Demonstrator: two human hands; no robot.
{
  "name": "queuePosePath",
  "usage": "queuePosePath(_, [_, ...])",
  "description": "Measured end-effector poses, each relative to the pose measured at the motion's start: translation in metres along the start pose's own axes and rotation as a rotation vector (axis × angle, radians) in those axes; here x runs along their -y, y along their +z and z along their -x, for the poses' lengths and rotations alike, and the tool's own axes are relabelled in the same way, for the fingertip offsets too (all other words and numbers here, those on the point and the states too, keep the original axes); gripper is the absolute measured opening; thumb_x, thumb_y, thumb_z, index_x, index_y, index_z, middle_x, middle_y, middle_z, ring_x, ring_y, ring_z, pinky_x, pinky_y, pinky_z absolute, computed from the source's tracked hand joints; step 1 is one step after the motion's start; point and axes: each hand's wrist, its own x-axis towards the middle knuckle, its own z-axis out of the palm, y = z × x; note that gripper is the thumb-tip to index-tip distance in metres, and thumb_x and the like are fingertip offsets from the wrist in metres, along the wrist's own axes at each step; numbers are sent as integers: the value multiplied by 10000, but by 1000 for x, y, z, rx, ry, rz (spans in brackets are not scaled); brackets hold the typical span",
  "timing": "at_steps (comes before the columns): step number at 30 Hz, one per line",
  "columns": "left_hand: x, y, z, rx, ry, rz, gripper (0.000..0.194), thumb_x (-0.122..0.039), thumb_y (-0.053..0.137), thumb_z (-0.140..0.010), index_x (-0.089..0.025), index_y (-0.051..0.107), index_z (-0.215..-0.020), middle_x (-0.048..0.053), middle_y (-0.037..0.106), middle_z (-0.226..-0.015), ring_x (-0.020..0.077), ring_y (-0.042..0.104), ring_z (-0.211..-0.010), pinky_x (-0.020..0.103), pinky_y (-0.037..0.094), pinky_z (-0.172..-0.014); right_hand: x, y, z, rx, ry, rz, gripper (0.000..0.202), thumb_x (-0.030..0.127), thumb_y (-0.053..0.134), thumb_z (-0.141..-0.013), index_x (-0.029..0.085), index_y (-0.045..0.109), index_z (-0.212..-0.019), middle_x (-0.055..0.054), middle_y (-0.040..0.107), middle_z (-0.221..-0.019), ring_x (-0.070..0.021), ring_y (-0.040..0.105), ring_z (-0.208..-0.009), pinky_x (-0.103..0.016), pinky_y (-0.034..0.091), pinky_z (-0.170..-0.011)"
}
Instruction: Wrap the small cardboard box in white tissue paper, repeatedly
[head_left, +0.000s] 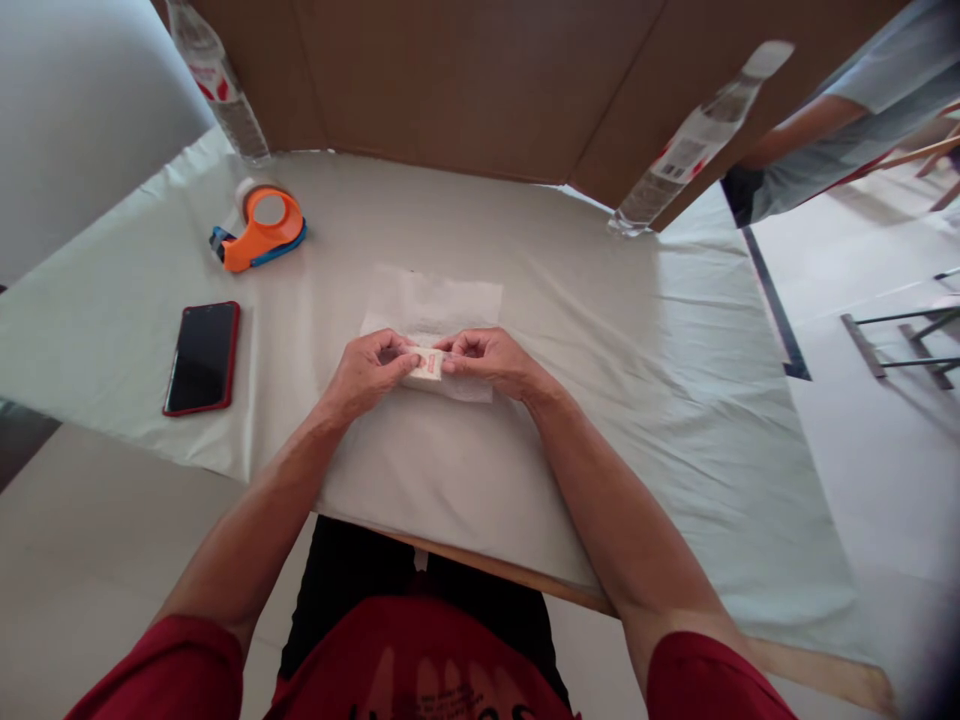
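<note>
We see a small white box [426, 367] lying crosswise mid-desk on thin paper [435, 305]. Left hand [367, 372] pinches its left end, right hand [487, 360] its right; fingers closed on it, both equally near.

Bright daylight from right; soft shadows; warped, blurred edges

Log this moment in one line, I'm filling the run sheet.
left hand: holds small box | right hand: holds same box | under: white sheet | left: phone
</note>
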Motion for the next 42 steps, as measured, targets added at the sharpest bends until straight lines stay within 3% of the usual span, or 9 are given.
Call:
queuePosePath(8, [-2,0,1,1,-34,33,274,-430,707,-717,-176,605,-699,54,748,-856,145,617,-715,249,468,-628,3,5,2,-26,33,7,334,398,807,-652,191,546,-622,-90,758,-1081,-177,678,-844,-262,481,-673])
queuePosePath(18, [-5,0,2,7,-53,19,250,-412,704,-717,-167,650,-718,13,675,-697,126,564,-635,233,435,-574,4,2,3,-32,33,1,314,386,829,-633,192,582,-624,-75,761,-986,-196,689,-930,-266,492,-737])
queuePosePath(30, [-4,-1,-1,43,-80,74,250,-380,710,-681,-180,571,-741,-3,645,-727,111,545,-632,221,398,-564,1,4,2,-56,38,38,360,461,816,-646,190,579,-659,-68,754,-947,-167,665,-822,-268,491,-713])
queuePosePath(34, [-2,-1,-2,38,-75,121,322,-369,730,-651,-175,599,-871,-3,657,-806,125,589,-709,232,432,-631,12,4,4,-164,-29,290,252,416,743,-725,192,628,-736,-29,717,-804,-153,605,-699,-281,463,-663])
queuePosePath(38, [-2,-1,-1,61,-67,97,317,-375,713,-678,-168,620,-900,1,655,-815,138,593,-745,252,442,-678,37,12,16,-361,-337,690,80,264,646,-841,197,677,-808,-41,723,-857,-181,623,-798,-325,464,-787])
queuePosePath(40, [-3,0,0,62,-61,90,318,-384,708,-681,-168,619,-897,3,653,-814,139,585,-747,255,437,-683,46,23,21,-287,-451,857,128,235,595,-908,197,709,-863,-62,748,-936,-205,637,-886,-350,447,-851])
queuePosePath(42, [-3,0,-1,63,-67,98,321,-396,699,-684,-166,614,-891,0,643,-798,135,568,-725,256,430,-671,48,36,24,-137,-462,1027,159,200,573,-936,187,729,-909,-81,763,-985,-225,639,-936,-365,419,-867])
